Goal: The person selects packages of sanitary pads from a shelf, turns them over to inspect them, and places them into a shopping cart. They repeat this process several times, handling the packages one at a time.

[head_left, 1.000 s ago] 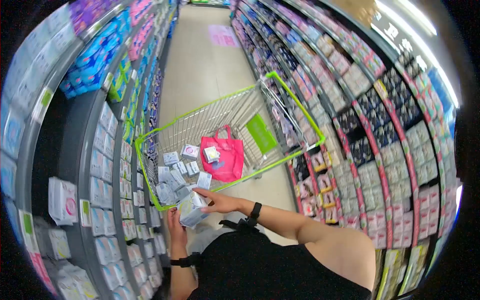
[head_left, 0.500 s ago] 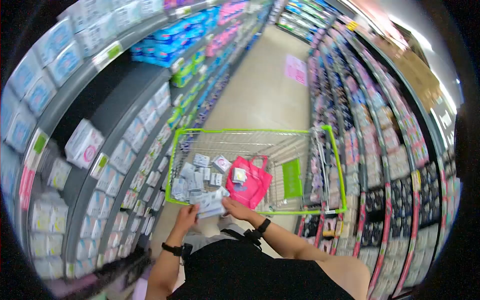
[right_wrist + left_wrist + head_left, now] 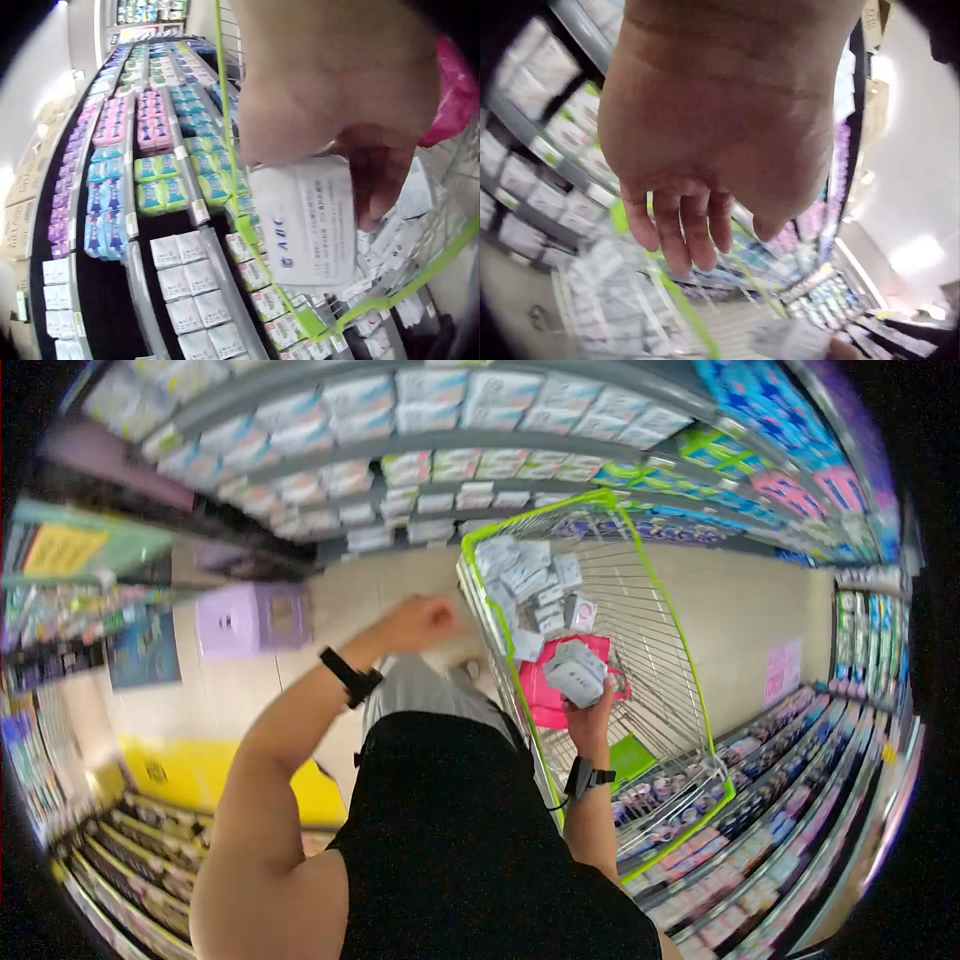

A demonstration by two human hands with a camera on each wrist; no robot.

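green-rimmed cart point(image 3: 640, 570) holds white packs point(image 3: 525, 575), pink bag point(image 3: 545, 700).

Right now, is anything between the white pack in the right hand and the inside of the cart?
Nothing visible blocks it. The right hand holds the white pack over the cart, inside its green rim, above the pink bag and loose packs.

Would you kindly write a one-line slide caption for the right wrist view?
Right hand grips a white pack over the green-rimmed cart, beside stocked shelves.

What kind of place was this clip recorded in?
Most likely a supermarket aisle: long shelves stacked with packaged goods, a green-rimmed wire trolley, and the right hand holding a white pack over it.
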